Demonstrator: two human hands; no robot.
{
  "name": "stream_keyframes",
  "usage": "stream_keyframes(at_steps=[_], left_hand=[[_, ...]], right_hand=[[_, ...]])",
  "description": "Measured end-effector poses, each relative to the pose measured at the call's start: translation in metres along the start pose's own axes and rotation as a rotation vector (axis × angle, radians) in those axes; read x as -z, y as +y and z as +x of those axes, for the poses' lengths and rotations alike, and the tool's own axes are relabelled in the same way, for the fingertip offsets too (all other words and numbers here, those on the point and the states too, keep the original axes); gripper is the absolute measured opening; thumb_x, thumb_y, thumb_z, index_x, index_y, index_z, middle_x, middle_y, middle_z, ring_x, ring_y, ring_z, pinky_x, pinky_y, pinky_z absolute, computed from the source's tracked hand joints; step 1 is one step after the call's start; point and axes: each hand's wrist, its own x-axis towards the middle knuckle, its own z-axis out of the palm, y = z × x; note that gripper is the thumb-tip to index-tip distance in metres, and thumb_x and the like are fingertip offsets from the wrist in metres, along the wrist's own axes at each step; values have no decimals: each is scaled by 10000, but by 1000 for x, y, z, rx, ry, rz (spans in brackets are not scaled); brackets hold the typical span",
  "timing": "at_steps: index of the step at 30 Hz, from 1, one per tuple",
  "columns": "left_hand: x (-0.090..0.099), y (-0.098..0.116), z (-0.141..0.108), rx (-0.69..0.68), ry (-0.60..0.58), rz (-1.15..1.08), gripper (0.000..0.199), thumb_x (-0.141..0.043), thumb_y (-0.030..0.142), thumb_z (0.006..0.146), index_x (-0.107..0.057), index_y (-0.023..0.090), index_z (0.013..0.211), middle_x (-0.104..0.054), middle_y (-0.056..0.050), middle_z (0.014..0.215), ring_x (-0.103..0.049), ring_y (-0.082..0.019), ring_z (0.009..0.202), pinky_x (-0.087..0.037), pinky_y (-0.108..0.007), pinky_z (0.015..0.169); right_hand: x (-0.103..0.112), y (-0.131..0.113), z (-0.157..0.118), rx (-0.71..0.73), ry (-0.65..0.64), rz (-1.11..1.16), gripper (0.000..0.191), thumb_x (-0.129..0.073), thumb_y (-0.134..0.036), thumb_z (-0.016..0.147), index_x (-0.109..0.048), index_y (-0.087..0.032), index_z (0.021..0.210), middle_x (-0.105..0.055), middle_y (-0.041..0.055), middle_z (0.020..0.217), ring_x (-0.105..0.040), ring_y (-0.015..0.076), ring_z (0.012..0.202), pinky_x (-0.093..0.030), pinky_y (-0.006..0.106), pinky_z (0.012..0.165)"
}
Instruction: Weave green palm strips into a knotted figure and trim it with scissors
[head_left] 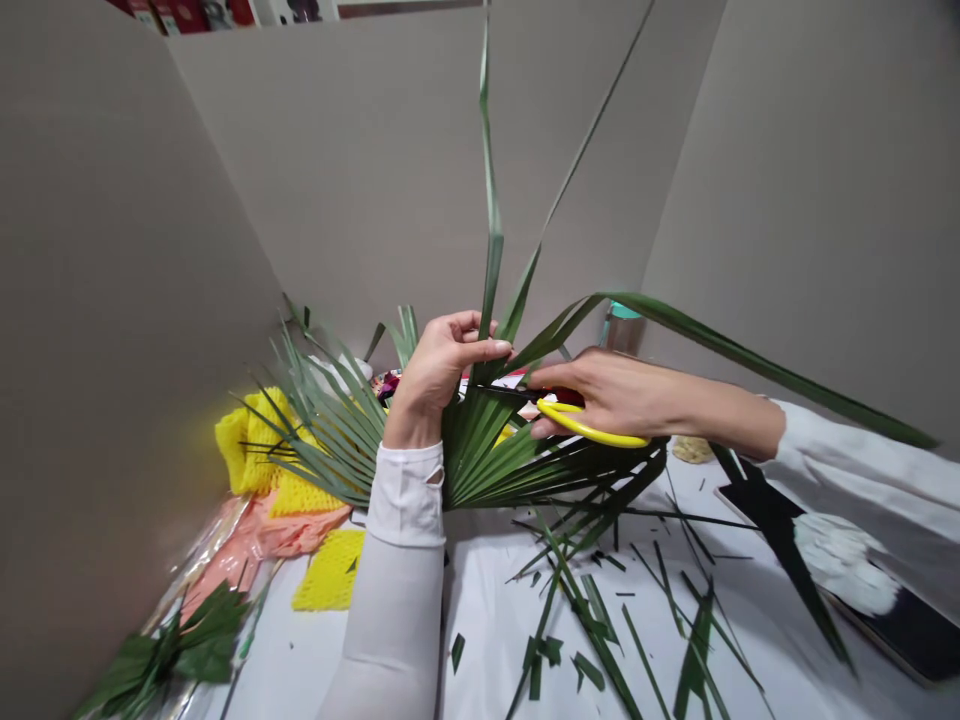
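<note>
A green fan-shaped palm leaf (487,460) spreads out in front of me above the table. My left hand (450,365) pinches its upper blades between thumb and fingers, where two long strips rise upward. My right hand (607,395) grips scissors (592,432) with yellow handles. Their dark blades reach left across the leaf, just below my left fingertips; how far apart the blades stand is hard to see. One long blade of the leaf arches right, over my right forearm. Several blades on the left side end in trimmed tips.
Cut leaf scraps (592,620) litter the white table (480,570). Yellow foam netting (262,440) and pink material (292,530) lie left. Trimmed leaves (195,640) sit front left. A phone-like dark slab (915,620) lies right, a bottle (624,325) behind. Grey panels (375,180) enclose the table.
</note>
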Motion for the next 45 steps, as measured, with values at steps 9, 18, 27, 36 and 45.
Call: stream_keyframes(at_steps=[9, 18, 27, 36, 45], left_hand=[[18, 11, -9, -57, -40, 47, 315, -899, 255, 612, -673, 124, 787, -719, -3, 638, -730, -161, 640, -543, -228, 608], [19, 8, -8, -89, -39, 61, 236, -852, 204, 669, -641, 136, 751, -709, 12, 604, -735, -151, 637, -516, -192, 564], [10, 6, -6, -77, 2, 36, 343, -876, 253, 612, -575, 167, 755, -660, 50, 576, -752, -193, 636, -544, -231, 561], [13, 4, -4, -85, 24, 107, 334, -857, 278, 635, -556, 165, 725, -668, 21, 635, -741, -180, 661, -556, -261, 640], [6, 3, -2, -126, -37, 232, 367, -844, 183, 635, -494, 195, 744, -588, 31, 756, -714, -227, 909, -519, -257, 680]], right_hand=[[-4, 3, 1, -55, -13, -2, 538, -512, -695, 887, -664, -232, 1114, -633, -3, 726, -527, 169, 589, -317, 270, 558], [-7, -4, 9, -81, 3, -88, 483, -517, -666, 901, -659, -235, 1067, -612, 2, 659, -499, 165, 545, -271, 276, 534], [-4, -15, 17, -96, 18, -175, 358, -535, -549, 939, -645, -209, 930, -489, -39, 531, -411, 135, 457, -246, 267, 492], [-5, -14, 19, -44, 47, -263, 223, -588, -362, 956, -714, -193, 1028, -503, -25, 532, -400, 140, 478, -217, 279, 513], [-8, -11, 16, 21, 76, -277, 144, -565, -262, 939, -681, -180, 921, -610, 12, 647, -463, 138, 517, -267, 276, 528]])
